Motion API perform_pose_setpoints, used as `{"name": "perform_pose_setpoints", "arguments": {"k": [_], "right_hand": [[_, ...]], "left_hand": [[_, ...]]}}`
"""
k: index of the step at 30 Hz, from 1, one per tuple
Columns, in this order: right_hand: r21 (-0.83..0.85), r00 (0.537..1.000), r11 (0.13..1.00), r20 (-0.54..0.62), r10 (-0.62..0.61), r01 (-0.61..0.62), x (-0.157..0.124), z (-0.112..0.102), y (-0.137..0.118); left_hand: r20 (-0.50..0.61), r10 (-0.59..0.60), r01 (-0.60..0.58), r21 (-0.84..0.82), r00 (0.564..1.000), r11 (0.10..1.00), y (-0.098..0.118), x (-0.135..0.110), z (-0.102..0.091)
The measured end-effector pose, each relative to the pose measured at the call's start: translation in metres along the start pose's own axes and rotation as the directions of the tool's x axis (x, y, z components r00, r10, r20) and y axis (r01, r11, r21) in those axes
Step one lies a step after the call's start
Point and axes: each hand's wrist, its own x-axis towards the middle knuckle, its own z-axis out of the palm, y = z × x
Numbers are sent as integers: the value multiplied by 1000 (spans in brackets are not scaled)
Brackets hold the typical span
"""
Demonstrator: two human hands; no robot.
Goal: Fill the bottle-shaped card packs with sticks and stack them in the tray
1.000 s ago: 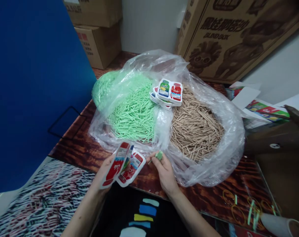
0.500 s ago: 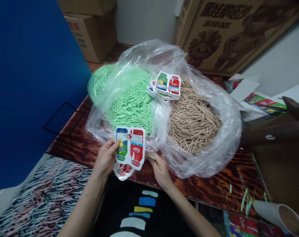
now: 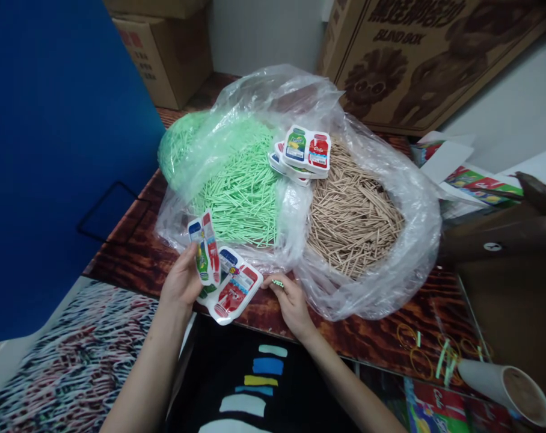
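Observation:
My left hand point(image 3: 180, 281) is closed on a small flat Sprite-and-Cola candy packet point(image 3: 205, 251), tilted on its side. A second printed packet point(image 3: 237, 287) lies partly behind it and fans out to the right; its left part is hidden. My right hand point(image 3: 291, 305) is closed around a small bundle of green sticks point(image 3: 277, 283), with only their ends showing. Its fingertips are at the second packet's right corner, and I cannot tell if they pinch it. Beyond my hands, a clear plastic bag holds loose green sticks point(image 3: 243, 195) beside brown sticks point(image 3: 352, 210).
A stack of similar packets point(image 3: 306, 150) rests between the two stick piles. Rubber bands point(image 3: 421, 364) and a paper cup point(image 3: 503, 385) lie at the right. Cardboard boxes point(image 3: 165, 60) stand behind, and a blue panel point(image 3: 65, 150) borders the left side.
My left hand has shifted slightly left and turned its packet away, so the packet behind it is now largely uncovered. My right hand stays nearly in place with the green sticks.

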Motion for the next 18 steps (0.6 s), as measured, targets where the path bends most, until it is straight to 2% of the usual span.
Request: {"name": "perform_pose_setpoints", "arguments": {"k": [3,8,10,14,16,18], "right_hand": [[3,1000,1000,-6,10,-10,0,0,-1],[-2,1000,1000,-5,11,-11,0,1,-2],[-2,1000,1000,-6,10,-10,0,1,-2],[6,1000,1000,-13,7,-7,0,0,-1],[14,1000,1000,-15,10,-9,0,0,-2],[16,1000,1000,-11,14,-14,1,0,-2]], "left_hand": [[-70,35,-31,57,997,998,-1,2,3],[-68,196,-172,266,978,949,-5,1,4],[-55,186,-153,364,981,919,-8,-3,3],[-20,22,-7,542,1000,840,-11,-8,0],[16,39,-41,593,999,804,-11,-6,-2],[62,148,-153,632,987,760,-9,-3,-5]]}}
